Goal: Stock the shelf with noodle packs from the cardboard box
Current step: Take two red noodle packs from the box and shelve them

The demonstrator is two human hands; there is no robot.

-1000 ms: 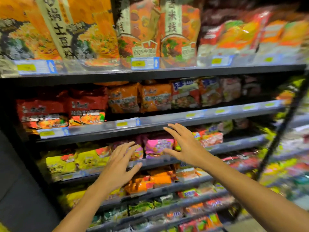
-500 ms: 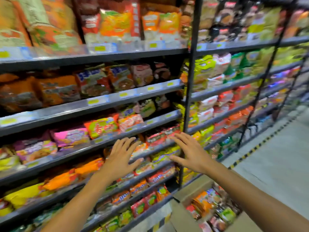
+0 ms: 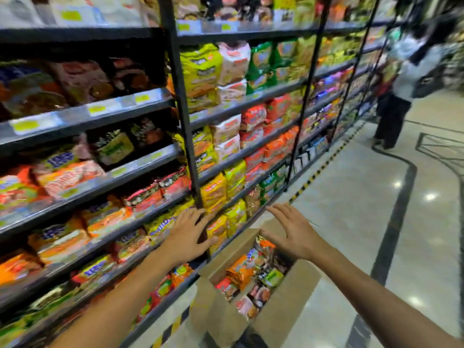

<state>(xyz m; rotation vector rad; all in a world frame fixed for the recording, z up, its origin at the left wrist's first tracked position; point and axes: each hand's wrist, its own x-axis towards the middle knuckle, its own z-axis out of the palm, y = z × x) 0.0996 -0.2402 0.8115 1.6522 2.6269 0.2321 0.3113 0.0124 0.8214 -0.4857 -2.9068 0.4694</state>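
Both my hands are empty, fingers spread. L hand point(image 3: 187, 236) hangs in front of the shelf point(image 3: 105, 180), R hand point(image 3: 292, 233) above the open cardboard box point(image 3: 283, 305) on the floor point(image 3: 351, 209) just beside the shelf's base. Noodle packs point(image 3: 247, 275) fill the box: orange, red, green wrappers. Print on packs & yellow price tags point(image 3: 96, 109) too blurred to read. Another person point(image 3: 404, 79) stands far down the aisle.

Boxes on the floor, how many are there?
1. The box stands open on the floor by the bottom shelf, below both hands and full of packs. Others may be out of view.
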